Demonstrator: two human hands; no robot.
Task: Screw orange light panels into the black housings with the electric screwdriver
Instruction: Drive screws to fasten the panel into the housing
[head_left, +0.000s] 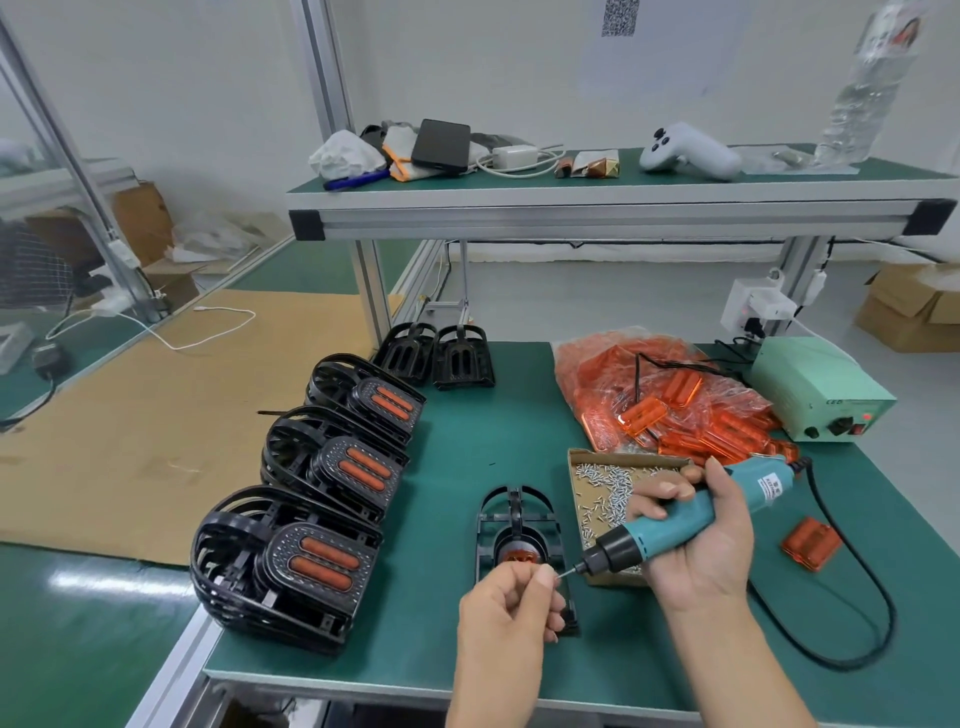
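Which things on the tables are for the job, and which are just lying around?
For the job:
electric screwdriver in the right hand
screw pinched by the left hand
black housing
tray of screws
bag of orange panels

Just lying around:
game controller
power bank
white charger
plastic bottle

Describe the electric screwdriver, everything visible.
The screwdriver has a teal plastic body, black nose collar, thin metal bit and a white label near its rear. A black cord leaves its back end and loops over the green mat. The right hand grips it, tilted, bit pointing down-left toward the left hand, whose fingertips pinch at the tip.
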